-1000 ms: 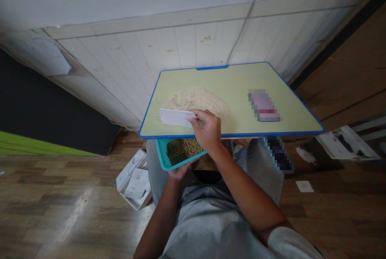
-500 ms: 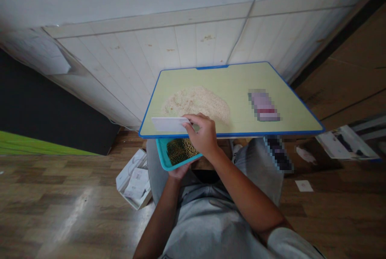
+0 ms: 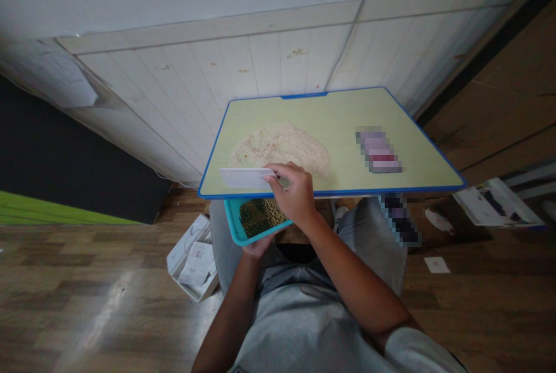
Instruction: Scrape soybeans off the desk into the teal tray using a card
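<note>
My right hand point(image 3: 296, 192) pinches one end of a flat white scraper card point(image 3: 245, 178), which stands on its long edge near the front of the yellow-green table point(image 3: 347, 112). Behind the card spreads a patch of pale grains point(image 3: 299, 147), looking like rice. Under the table's front edge, my left hand point(image 3: 259, 244) holds a teal tray point(image 3: 235, 228) from below, its fingers mostly hidden. Dark green beans point(image 3: 252, 223) fill the tray's left part and yellowish beans point(image 3: 271, 211) its right part. My right hand hides the tray's right end.
A pixelated flat object point(image 3: 379, 150) lies on the table's right side. Another blurred dark object point(image 3: 399, 219) rests on my right thigh. An open white box point(image 3: 193, 257) with papers stands on the floor at left; a white container point(image 3: 499, 202) is at right. The wall point(image 3: 269, 66) borders the table's back.
Both hands, the card and the tray hold nearly the same positions. The whole view has shifted very slightly.
</note>
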`<move>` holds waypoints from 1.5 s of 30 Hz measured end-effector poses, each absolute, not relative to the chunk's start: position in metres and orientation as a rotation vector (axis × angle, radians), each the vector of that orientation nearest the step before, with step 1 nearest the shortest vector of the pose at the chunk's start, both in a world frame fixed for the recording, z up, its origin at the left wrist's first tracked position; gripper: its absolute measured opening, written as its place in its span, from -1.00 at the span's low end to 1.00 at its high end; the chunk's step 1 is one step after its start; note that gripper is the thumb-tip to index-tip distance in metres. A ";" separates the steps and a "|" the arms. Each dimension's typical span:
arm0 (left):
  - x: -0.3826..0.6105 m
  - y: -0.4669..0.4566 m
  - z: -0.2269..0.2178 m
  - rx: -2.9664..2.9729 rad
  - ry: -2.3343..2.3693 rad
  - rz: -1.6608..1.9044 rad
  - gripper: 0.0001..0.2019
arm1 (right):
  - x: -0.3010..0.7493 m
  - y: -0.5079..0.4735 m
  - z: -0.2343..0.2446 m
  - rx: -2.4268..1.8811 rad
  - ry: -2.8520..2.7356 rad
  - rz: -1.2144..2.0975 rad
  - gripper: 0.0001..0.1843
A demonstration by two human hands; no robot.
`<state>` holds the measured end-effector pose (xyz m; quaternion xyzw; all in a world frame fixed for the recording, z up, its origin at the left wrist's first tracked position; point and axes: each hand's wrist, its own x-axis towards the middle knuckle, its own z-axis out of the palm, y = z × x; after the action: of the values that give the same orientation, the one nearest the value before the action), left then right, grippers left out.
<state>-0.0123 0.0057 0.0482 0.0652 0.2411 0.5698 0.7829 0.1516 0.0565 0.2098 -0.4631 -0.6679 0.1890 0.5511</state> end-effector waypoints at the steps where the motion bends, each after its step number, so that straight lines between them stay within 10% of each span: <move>1: -0.013 0.006 0.048 0.137 0.518 1.232 -0.31 | 0.152 0.056 0.210 -1.103 -1.579 0.452 -0.76; 45: -0.006 0.005 0.065 0.158 0.618 1.229 -0.33 | 0.160 0.052 0.216 -1.135 -1.568 0.417 -0.79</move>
<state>-0.0062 0.0049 0.0647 0.0729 0.2849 0.5666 0.7697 0.1598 0.0520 0.2160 -0.4792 -0.6621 0.1760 0.5486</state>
